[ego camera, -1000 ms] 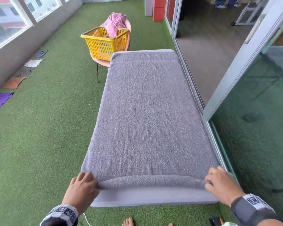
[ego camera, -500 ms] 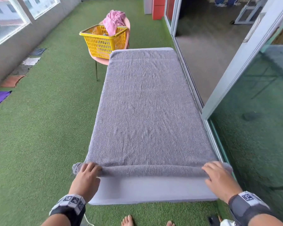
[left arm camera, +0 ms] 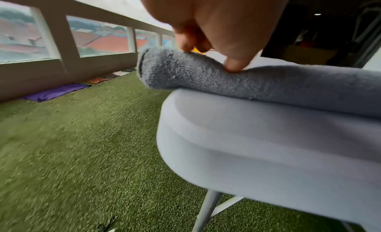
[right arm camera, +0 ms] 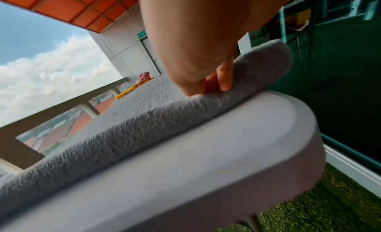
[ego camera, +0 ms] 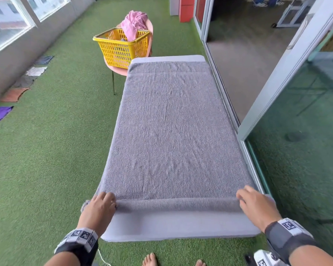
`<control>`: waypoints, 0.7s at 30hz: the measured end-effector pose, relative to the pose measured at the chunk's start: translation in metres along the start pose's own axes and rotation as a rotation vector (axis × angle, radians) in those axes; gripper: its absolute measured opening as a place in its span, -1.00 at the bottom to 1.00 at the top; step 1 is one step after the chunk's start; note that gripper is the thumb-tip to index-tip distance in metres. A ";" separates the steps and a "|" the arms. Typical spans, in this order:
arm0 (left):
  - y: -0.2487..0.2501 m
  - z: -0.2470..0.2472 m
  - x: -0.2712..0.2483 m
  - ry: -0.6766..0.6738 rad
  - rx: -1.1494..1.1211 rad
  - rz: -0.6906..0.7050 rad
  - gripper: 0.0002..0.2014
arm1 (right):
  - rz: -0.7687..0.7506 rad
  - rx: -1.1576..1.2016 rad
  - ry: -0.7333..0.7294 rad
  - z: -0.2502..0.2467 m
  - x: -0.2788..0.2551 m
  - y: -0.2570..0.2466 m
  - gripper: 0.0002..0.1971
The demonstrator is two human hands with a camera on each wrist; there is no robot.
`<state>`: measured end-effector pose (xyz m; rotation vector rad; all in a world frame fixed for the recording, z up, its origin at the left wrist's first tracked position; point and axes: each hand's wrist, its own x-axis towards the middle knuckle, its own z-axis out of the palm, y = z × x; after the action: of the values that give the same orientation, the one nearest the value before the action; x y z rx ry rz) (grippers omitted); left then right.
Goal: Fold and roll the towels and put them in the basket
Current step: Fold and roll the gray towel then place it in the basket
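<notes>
Here the left hand point(ego camera: 99, 208) and right hand point(ego camera: 256, 205), each curled over one end of the grey towel point(ego camera: 173, 131) on the tabletop point(ego camera: 181, 225), have advanced the roll slightly; the yellow basket point(ego camera: 121, 48) waits beyond.

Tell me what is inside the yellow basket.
A pink towel drapes over the yellow basket's far rim, and something bluish shows inside beneath it. The basket's walls and the towel hide the rest.
</notes>
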<state>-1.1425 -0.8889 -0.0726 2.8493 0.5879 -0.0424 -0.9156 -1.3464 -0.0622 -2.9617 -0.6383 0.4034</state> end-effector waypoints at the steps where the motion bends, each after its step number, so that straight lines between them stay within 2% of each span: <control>1: 0.001 0.002 0.002 -0.001 -0.016 0.021 -0.82 | -0.022 0.001 0.001 0.002 -0.002 -0.001 -0.76; 3: -0.001 0.007 0.002 -0.006 0.003 0.094 -0.74 | -0.097 -0.035 -0.039 0.006 -0.007 0.000 -0.73; 5: -0.004 0.010 -0.002 -0.029 0.023 0.137 -0.68 | -0.097 -0.093 -0.064 0.010 -0.012 0.003 -0.58; 6: -0.005 0.009 -0.003 -0.064 0.041 0.139 -0.63 | -0.086 -0.107 -0.061 0.010 -0.013 0.003 -0.58; 8: -0.004 0.004 -0.004 -0.114 0.096 0.131 -0.56 | -0.073 -0.111 -0.058 0.008 -0.015 0.001 -0.76; 9: -0.002 0.002 -0.004 -0.120 0.128 0.134 -0.62 | -0.069 -0.108 -0.055 0.006 -0.015 0.000 -0.90; 10: 0.000 -0.001 -0.004 -0.130 0.153 0.132 -0.73 | -0.054 -0.103 -0.073 0.003 -0.015 -0.002 -0.91; 11: 0.002 -0.003 -0.005 -0.129 0.174 0.138 -0.82 | -0.050 -0.103 -0.095 0.003 -0.015 -0.002 -0.81; 14: 0.006 -0.004 -0.007 -0.123 0.216 0.107 -0.76 | -0.035 -0.077 -0.080 0.001 -0.012 -0.002 -0.64; 16: 0.006 -0.003 -0.006 -0.086 0.231 0.075 -0.69 | -0.030 -0.029 -0.071 0.000 -0.008 -0.003 -0.60; 18: 0.009 -0.004 -0.003 -0.066 0.209 0.028 -0.68 | 0.008 0.014 -0.072 -0.005 -0.002 -0.006 -0.67; 21: 0.016 -0.009 0.004 -0.011 0.105 0.004 -0.81 | 0.077 -0.006 -0.015 -0.006 0.002 -0.009 -0.89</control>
<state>-1.1325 -0.8991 -0.0603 2.9494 0.5951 -0.0905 -0.9155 -1.3374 -0.0553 -2.9990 -0.5288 0.4305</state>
